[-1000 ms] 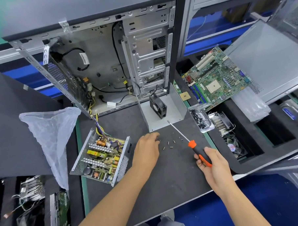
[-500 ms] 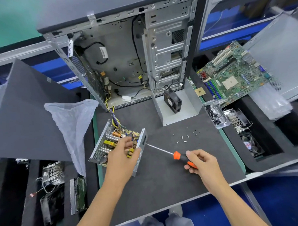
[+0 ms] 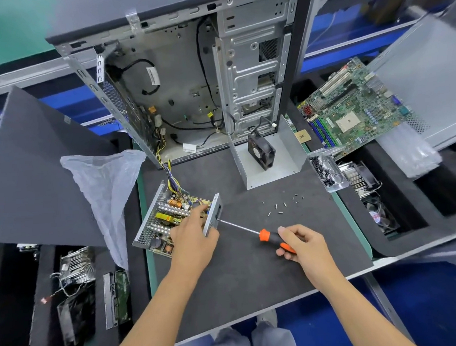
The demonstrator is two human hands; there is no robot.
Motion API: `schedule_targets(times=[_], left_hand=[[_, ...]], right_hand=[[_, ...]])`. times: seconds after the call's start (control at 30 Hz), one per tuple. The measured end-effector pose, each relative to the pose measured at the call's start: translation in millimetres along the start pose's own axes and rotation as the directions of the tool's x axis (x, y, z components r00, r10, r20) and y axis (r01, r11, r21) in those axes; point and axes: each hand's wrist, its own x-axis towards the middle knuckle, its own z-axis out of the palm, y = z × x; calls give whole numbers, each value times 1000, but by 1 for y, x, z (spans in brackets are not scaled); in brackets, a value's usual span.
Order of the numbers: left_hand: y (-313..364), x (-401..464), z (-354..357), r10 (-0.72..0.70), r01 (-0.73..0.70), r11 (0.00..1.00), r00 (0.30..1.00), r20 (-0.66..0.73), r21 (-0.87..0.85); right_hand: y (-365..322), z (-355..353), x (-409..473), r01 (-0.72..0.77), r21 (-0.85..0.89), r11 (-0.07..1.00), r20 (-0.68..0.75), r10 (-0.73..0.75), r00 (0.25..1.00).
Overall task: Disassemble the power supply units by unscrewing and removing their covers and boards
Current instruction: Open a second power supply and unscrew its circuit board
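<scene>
On mat, L hand [image 3: 192,242] grips PSU [image 3: 171,218] (no legible labels), R hand [image 3: 304,244] holds screwdriver [image 3: 250,230].

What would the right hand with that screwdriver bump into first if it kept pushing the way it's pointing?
Likely the power supply box: the screwdriver in the right hand already has its tip at the box's metal side wall, which the left hand grips.

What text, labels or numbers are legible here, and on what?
None can be read.
White tag on the black cable in the computer case: print blurred.
White sticker at the case's bottom edge: blurred.
Round label on the black fan: too small.
Motherboard markings: too small.
Power supply unit board: no readable print.
Screwdriver handle: no visible marking.
</scene>
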Motion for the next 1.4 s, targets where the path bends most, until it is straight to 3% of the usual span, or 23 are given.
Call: schedule_targets(times=[0.4, 0.5, 0.6, 0.7, 0.83, 0.97, 1.07, 1.17, 1.3, 1.4], left_hand=[[-2, -3, 2, -37, 33, 996, 998, -51, -79], [-2, -4, 2, -48, 45, 997, 998, -40, -63], [-3, -3, 3, -26, 23, 999, 998, -57, -42], [-4, -4, 6, 30, -34, 999, 994, -104, -31], [-1, -2, 5, 79, -70, 994, 992, -100, 86], [0, 0, 4, 94, -80, 983, 992, -80, 162], [-1, -1, 5, 79, -68, 988, 994, -79, 140], [-2, -1, 5, 81, -69, 988, 994, -77, 139], [-2, 1, 5, 88, -78, 985, 995, -55, 154], [-3, 2, 5, 87, -77, 984, 995, -53, 160]], right_hand=[[-9, 4, -3, -46, 35, 998, -18, 47, 999], [-18, 7, -1, -207, 39, 978, -29, 208, 978], [-27, -2, 4, -405, -78, 911, 3, 407, 914], [-35, -10, 9, -463, -122, 878, 84, 475, 876], [-43, -7, 14, -412, -112, 904, 72, 421, 904], [-40, -9, 11, -256, -115, 960, 86, 266, 960], [-34, -12, 6, -165, 0, 986, 67, 164, 984], [-30, -6, 4, -216, 132, 967, 67, 209, 976], [-35, -9, 2, -421, -160, 893, 69, 435, 898], [-33, -11, 4, -319, -198, 927, 59, 336, 940]])
